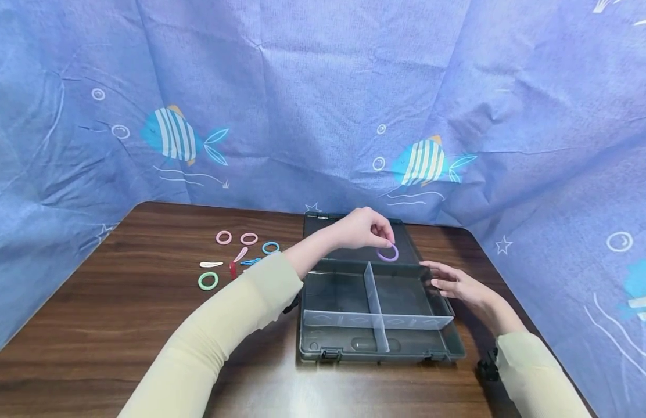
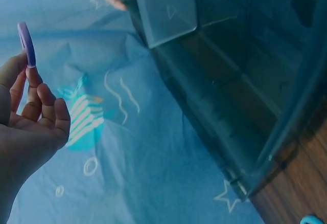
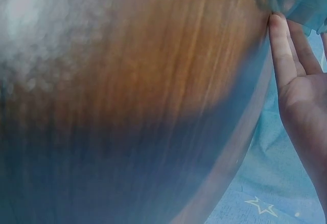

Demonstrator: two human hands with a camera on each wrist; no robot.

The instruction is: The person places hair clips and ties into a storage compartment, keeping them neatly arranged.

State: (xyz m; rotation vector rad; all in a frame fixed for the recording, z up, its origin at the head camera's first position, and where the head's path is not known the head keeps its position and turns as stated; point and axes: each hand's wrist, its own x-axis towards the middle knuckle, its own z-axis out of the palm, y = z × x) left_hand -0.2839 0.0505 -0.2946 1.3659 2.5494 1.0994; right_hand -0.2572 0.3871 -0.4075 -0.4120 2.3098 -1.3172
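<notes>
A purple hair tie (image 1: 388, 253) is pinched between the thumb and fingertips of my left hand (image 1: 362, 227), over the raised-edge lid side of a dark see-through divider box (image 1: 383, 355). In the left wrist view the hair tie (image 2: 26, 45) stands upright above the curled fingers. My right hand (image 1: 466, 288) touches the box's right wall near its back corner, fingers mostly straight. From the right wrist view, the fingertips of that hand (image 3: 301, 75) meet the box's edge. Frosted dividers (image 1: 375, 296) split the opened box into compartments.
Left of the box lie pink hair ties (image 1: 223, 237), a blue one (image 1: 271, 248) and a green one (image 1: 208, 281). Among them are snap hair clips: white (image 1: 211, 265), pink (image 1: 241, 254), red (image 1: 232, 270) and blue (image 1: 251, 262). A fish-print curtain (image 1: 312, 104) hangs behind the wooden table (image 1: 119, 325).
</notes>
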